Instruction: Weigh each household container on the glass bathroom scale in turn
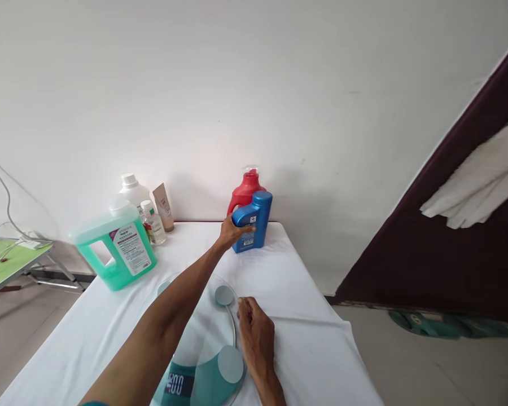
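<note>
A person's left hand [230, 232] wraps around the built-in handle of a squat blue plastic detergent bottle [253, 220] with a matching screw cap, standing upright at the far end of a table draped in white cloth [305, 293], just in front of a red plastic bottle with a clear pump cap [246, 190]. The right hand [256, 332] rests fingers-down, holding nothing, beside the rim of a round glass bathroom scale [203, 344] with metal discs and a lit digital readout. The blue bottle's moulded shell looks rigid and smooth (likely slick if wet, and moderately heavy if full), so the handle appears the surest grip. To the left stand a large translucent jug of green liquid [118, 248], a white bottle [132, 189], a small clear bottle [151, 221] and a beige tube [163, 207].
</note>
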A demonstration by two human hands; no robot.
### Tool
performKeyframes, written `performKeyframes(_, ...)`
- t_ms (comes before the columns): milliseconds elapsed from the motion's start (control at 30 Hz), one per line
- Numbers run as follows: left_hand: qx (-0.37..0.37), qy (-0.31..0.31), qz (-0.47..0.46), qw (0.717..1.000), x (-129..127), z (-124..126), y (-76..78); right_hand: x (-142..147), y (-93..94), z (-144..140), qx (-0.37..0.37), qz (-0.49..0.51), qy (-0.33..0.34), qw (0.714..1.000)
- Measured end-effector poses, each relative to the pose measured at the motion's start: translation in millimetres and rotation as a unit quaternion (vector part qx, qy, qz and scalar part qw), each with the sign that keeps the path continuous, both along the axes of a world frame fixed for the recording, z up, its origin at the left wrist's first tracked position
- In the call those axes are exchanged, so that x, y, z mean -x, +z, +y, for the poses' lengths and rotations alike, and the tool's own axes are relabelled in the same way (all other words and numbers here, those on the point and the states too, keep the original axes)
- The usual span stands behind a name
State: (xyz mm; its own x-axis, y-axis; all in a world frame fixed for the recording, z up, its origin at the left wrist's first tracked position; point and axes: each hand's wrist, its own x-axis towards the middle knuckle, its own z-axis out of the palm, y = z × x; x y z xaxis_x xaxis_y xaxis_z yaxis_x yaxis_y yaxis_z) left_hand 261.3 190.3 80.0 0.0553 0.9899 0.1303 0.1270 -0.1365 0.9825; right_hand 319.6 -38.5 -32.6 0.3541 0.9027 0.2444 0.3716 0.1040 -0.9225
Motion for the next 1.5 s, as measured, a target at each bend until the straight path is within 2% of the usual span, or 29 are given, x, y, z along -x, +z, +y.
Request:
performKeyframes(100,0.018,0.004,-0.04,0.999,-4,0,-0.7,1,0.1,0,-0.005,-0.004,-0.003,1.0)
performKeyframes(233,0.002,0.026,-0.058,0.998,-3,-3,-0.6,0,1.0,0,-0.008,-0.007,-0.002,1.0)
performKeyframes(367,0.007,0.034,-0.081,0.996,12,-14,5.7,-1,5.5,0,0.002,-0.003,0.01,1.0)
performKeyframes(533,-0.033,-0.009,-0.109,0.993,66,-55,29.7,-5,14.7,-1,0.026,-0.013,0.019,0.999)
performKeyframes(667,-0.056,-0.029,-0.091,0.994,124,-110,52.8,-7,13.7,2,0.038,-0.025,0.027,0.999)
performKeyframes(767,-0.05,-0.013,-0.074,0.996,161,-154,60.1,-7,13.4,2,0.054,-0.025,0.032,0.998)
performKeyframes(900,-0.033,-0.014,-0.095,0.995,192,-195,51.0,-6,17.2,1,0.056,-0.036,0.031,0.997)
performKeyframes(1033,-0.008,-0.003,-0.107,0.994,205,-216,34.5,-5,20.6,-2,0.067,-0.038,0.035,0.996)
performKeyframes(1267,0.011,0.005,-0.1,0.995,207,-230,15.9,-6,21.0,-2,0.063,-0.039,0.034,0.997)
performKeyframes(1500,-0.001,-0.046,-0.032,0.998,211,-230,17.8,-6,25.2,-4,0.078,-0.033,0.03,0.996)
